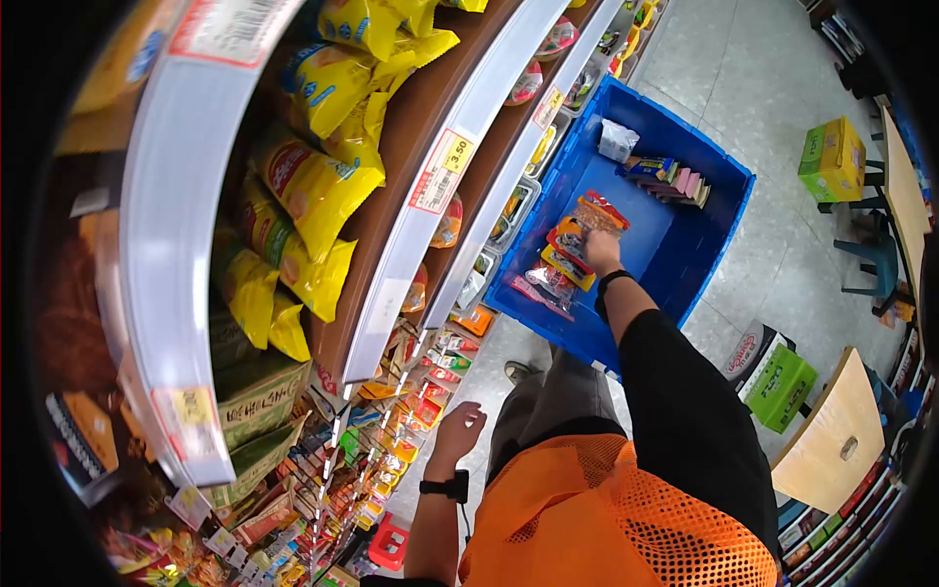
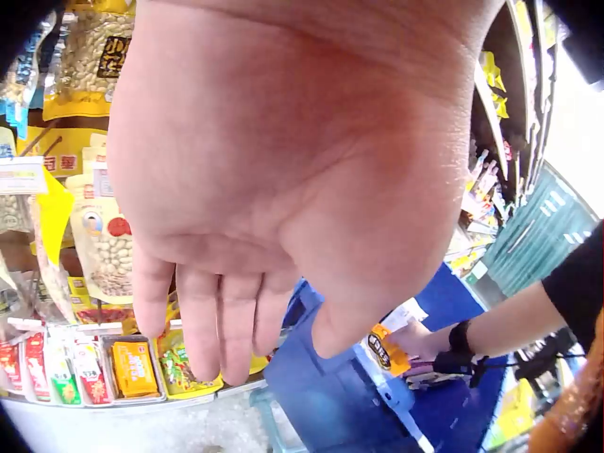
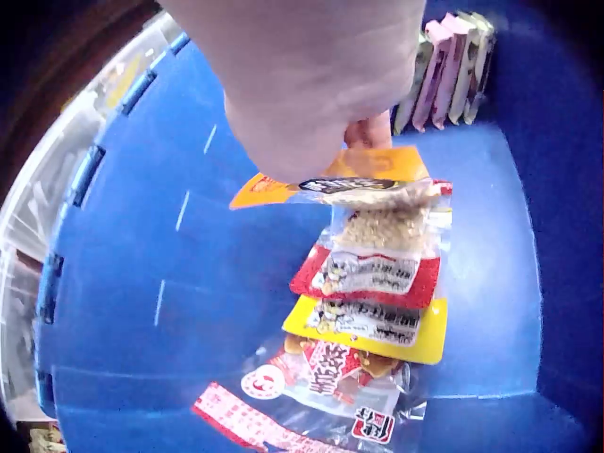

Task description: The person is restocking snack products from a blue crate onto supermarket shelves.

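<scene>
In the head view my right hand (image 1: 601, 252) reaches into a blue bin (image 1: 719, 249) and grips an orange-topped snack packet (image 3: 377, 164). Below that packet, in the right wrist view, lie overlapping packs: a red-edged one (image 3: 368, 276), a yellow-edged one (image 3: 373, 326) and a clear one with red print (image 3: 330, 382). The right fingers are mostly hidden behind the hand in that view. My left hand (image 1: 460, 431) hangs beside the shelves, holding nothing; its palm (image 2: 293, 160) and relaxed fingers fill much of the left wrist view.
Upright slim packs (image 1: 691, 186) and a silvery pack (image 1: 617, 141) sit at the bin's far end. Shelves on the left hold yellow snack bags (image 1: 313, 186). On the floor at right are a green box (image 1: 781, 388), a wooden table (image 1: 831, 440) and a stool (image 1: 873, 256).
</scene>
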`<act>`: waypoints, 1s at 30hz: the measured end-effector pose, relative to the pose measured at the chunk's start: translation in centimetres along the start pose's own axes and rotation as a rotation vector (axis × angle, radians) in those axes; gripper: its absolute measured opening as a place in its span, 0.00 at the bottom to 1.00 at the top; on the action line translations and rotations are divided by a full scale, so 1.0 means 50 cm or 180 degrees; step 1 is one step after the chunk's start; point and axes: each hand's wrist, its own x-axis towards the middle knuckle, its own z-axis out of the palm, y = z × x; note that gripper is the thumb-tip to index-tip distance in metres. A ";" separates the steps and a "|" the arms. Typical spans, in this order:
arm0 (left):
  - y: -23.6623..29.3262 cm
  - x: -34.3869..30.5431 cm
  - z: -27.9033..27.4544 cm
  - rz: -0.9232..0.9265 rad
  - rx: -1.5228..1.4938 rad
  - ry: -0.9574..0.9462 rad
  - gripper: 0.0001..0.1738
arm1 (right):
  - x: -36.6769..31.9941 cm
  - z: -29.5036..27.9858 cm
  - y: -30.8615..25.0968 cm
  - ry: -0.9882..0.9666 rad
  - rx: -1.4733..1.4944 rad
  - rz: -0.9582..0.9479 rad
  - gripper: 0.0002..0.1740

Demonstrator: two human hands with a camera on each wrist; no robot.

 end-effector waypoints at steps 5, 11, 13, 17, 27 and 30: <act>-0.068 -0.021 0.011 -0.0386 -0.1584 -0.0243 0.16 | -0.009 0.111 -0.022 -0.0687 0.0533 -0.0189 0.16; -0.073 -0.037 -0.030 -0.0238 -0.1432 0.0075 0.11 | -0.069 0.071 -0.070 -0.1211 0.0265 -0.0321 0.24; -0.087 -0.041 -0.047 -0.0209 -0.1478 0.0204 0.10 | -0.054 0.082 -0.065 -0.1324 0.0188 -0.0507 0.25; -0.098 -0.091 -0.092 0.0097 -0.1193 0.0528 0.16 | -0.125 -0.010 -0.111 -0.0444 0.0001 -0.1232 0.18; -0.303 -0.236 -0.156 -0.0005 -0.3022 0.1153 0.12 | -0.487 -0.194 -0.390 -0.1526 0.0031 -0.2642 0.23; -0.414 -0.248 -0.157 0.0006 -0.3326 0.1904 0.09 | -0.581 -0.170 -0.483 -0.1541 -0.0093 -0.3088 0.21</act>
